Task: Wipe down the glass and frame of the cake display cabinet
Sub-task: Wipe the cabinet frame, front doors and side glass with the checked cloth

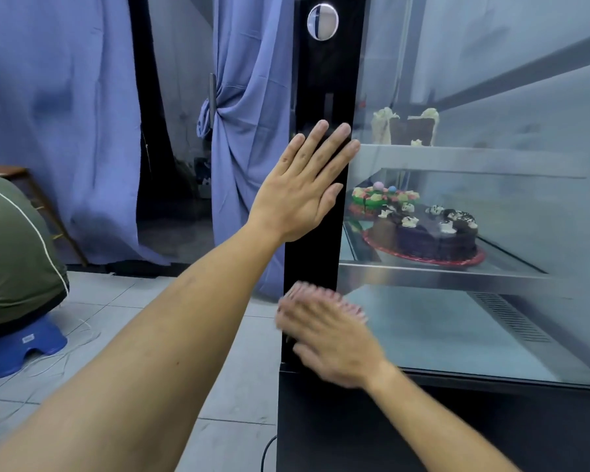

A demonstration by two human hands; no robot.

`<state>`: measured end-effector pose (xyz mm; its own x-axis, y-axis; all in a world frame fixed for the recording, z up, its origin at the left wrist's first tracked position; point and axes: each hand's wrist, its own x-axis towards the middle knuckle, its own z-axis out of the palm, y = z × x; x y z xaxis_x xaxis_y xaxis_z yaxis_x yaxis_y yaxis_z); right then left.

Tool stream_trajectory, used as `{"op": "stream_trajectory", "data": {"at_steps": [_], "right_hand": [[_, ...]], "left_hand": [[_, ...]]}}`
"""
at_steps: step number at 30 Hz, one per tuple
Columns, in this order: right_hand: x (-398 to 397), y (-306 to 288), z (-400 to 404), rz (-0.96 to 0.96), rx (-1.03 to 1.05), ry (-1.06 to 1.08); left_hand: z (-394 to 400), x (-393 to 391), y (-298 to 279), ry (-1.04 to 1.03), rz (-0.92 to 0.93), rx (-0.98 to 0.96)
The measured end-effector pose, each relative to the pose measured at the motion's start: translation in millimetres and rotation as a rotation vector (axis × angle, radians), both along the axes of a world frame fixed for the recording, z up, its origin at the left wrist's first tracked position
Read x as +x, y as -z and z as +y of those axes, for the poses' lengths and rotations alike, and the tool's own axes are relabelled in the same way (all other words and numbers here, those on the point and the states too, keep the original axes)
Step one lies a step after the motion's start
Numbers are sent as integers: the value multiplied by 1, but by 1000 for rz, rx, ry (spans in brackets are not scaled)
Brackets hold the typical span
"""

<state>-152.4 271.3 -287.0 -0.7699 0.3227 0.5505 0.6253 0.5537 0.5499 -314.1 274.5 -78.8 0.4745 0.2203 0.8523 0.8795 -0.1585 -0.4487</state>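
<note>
Left hand (300,189) spread flat, bracing black frame post (315,233). Right hand (327,338), blurred, presses pink cloth (315,294) below it. Glass (474,199) beside: rigid, slick, likely fragile; light pressure.

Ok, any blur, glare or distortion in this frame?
Head view: right hand and its pink cloth are motion-blurred; left hand, flat on the black frame, is sharp; hazy reflections veil the glass; wide-angle bending tilts the frame.

Steel lower shelf (423,272) of the cabinet, round chocolate cake on red board (433,236) near its front edge, green-frosted decorated cake (372,199) behind, upper shelf (474,158) with cake slices (406,127)
</note>
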Motion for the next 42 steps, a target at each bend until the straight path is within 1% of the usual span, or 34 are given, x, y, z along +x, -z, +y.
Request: {"op": "stream_trajectory", "data": {"at_steps": [2,4,6,8,9,10,11,13,14,15,16,17,18,20,22,24,26,28,30,33,34,35,36,38,39,40,41,42], "right_hand": [[-3,42,-11,-85,-56,10],[9,63,-15,-107,-89,43],[28,59,-13,-147,-55,42],[49,39,-7,-234,19,34],[59,23,-2,-239,70,31],[66,0,3,-191,137,41],[74,-24,8,-71,196,64],[88,-73,16,298,253,157],[90,-89,16,481,243,193],[86,-95,15,613,214,215],[77,-90,12,684,175,235],[65,-73,8,712,140,243],[51,-49,4,697,108,240],[23,10,-9,579,49,234],[5,48,-19,428,63,213],[2,36,-12,385,138,174],[8,-6,-1,422,234,173],[29,-44,13,583,279,195],[51,-58,24,809,289,241],[49,-34,18,1258,225,356],[37,-25,16,1308,216,382],[24,-17,13,1236,211,363],[14,-10,10,1041,209,297],[25,-14,14,547,267,160],[45,-25,18,416,295,119],[68,-38,23,398,318,118],[93,-50,27,480,338,166],[121,-58,32,639,345,245]], "left_hand": [[1,-1,1,1,7,1],[3,-3,0,0,15,7],[2,-3,1,0,12,8],[1,-2,0,-9,2,5],[1,-1,1,-8,0,-6],[1,-1,1,-5,-3,-9],[1,-1,2,-3,-10,-11],[3,-1,2,0,-9,-2],[3,-1,2,7,-14,0],[4,0,2,13,-17,2],[4,0,2,12,-18,-2],[4,-1,3,8,-18,-3],[4,-1,3,5,-12,4],[3,-1,3,0,-8,8],[2,-2,1,3,-3,-6],[2,-2,2,5,-1,-18],[4,-2,1,13,-11,-30],[5,-4,2,29,-11,-32],[7,-1,6,46,-39,-20],[3,17,37,96,-225,-66],[1,25,52,97,-287,-85],[0,32,65,95,-336,-106],[-2,38,74,101,-375,-123],[-1,45,81,115,-428,-143],[-1,46,81,110,-448,-146],[0,46,82,107,-463,-144],[1,47,84,109,-473,-136],[2,48,89,107,-482,-130]]}}
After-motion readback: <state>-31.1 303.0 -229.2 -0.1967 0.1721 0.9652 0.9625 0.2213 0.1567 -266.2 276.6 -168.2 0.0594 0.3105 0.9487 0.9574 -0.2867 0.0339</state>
